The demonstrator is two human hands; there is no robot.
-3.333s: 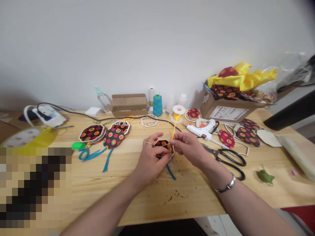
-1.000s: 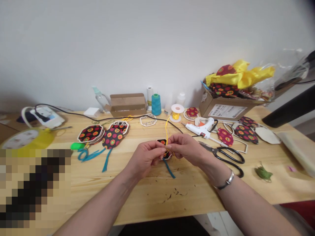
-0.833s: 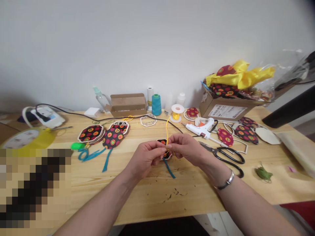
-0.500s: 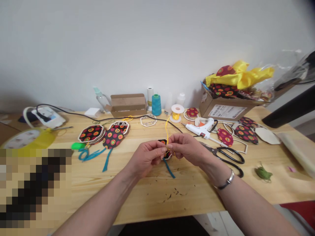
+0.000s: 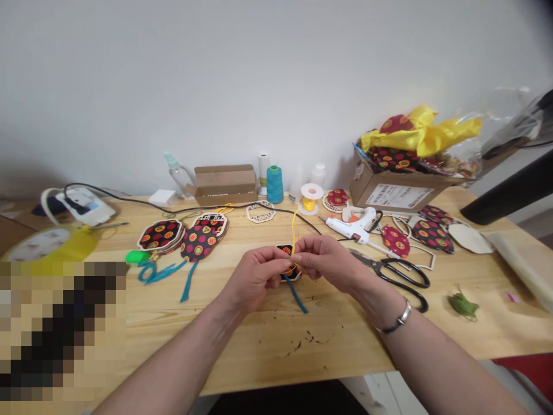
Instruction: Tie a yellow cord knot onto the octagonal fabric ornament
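Observation:
My left hand point(image 5: 262, 272) and my right hand point(image 5: 322, 257) meet at the middle of the table, thumbs and forefingers pinched close together. Between the fingertips is a thin yellow cord point(image 5: 294, 230), which runs up and back toward a spool point(image 5: 309, 203). Behind and beneath the fingers a small fabric-covered piece point(image 5: 286, 250) with a dark flowered pattern and pale edge shows in part. From its lower side a teal ribbon point(image 5: 298, 298) trails onto the table. My fingers hide most of the piece and the spot where the cord is pinched.
Scissors point(image 5: 391, 274) and a white glue gun point(image 5: 358, 226) lie to the right. Green cord point(image 5: 463, 304) sits farther right. Patterned pieces point(image 5: 161, 235) are stacked at left. Behind stand a teal thread cone point(image 5: 274, 185) and a cardboard box point(image 5: 395, 187) of fabric.
The two yellow strands above my fingers have drawn together into nearly one line. Both hands have hardly moved and stay pinched.

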